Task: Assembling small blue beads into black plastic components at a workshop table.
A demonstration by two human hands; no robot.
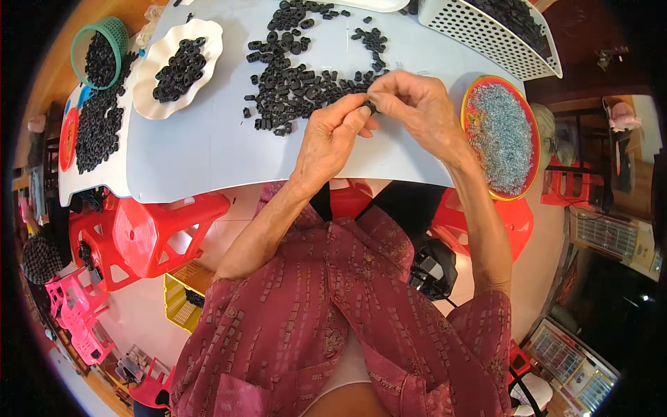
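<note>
My left hand [331, 134] is closed, thumb and fingers pinching a small black part [370, 107] just above the table's near edge. From the right, my right hand [415, 104] meets it with thumb and forefinger pinched together at the same spot. Whether a second tiny piece sits between those right fingertips is hidden. Just beyond my hands, a spread of loose black parts [297, 87] lies on the pale blue table [201, 149]. To the right, a red and yellow oval tray [467, 104] holds a heap of small clear bluish pieces [501, 135].
A white scalloped dish [144, 87] of black parts stands left, near a green basket [117, 35] and a side table covered in more parts. At the far right is a white perforated basket [479, 38]. Red stools [149, 233] and a yellow crate [178, 306] stand below.
</note>
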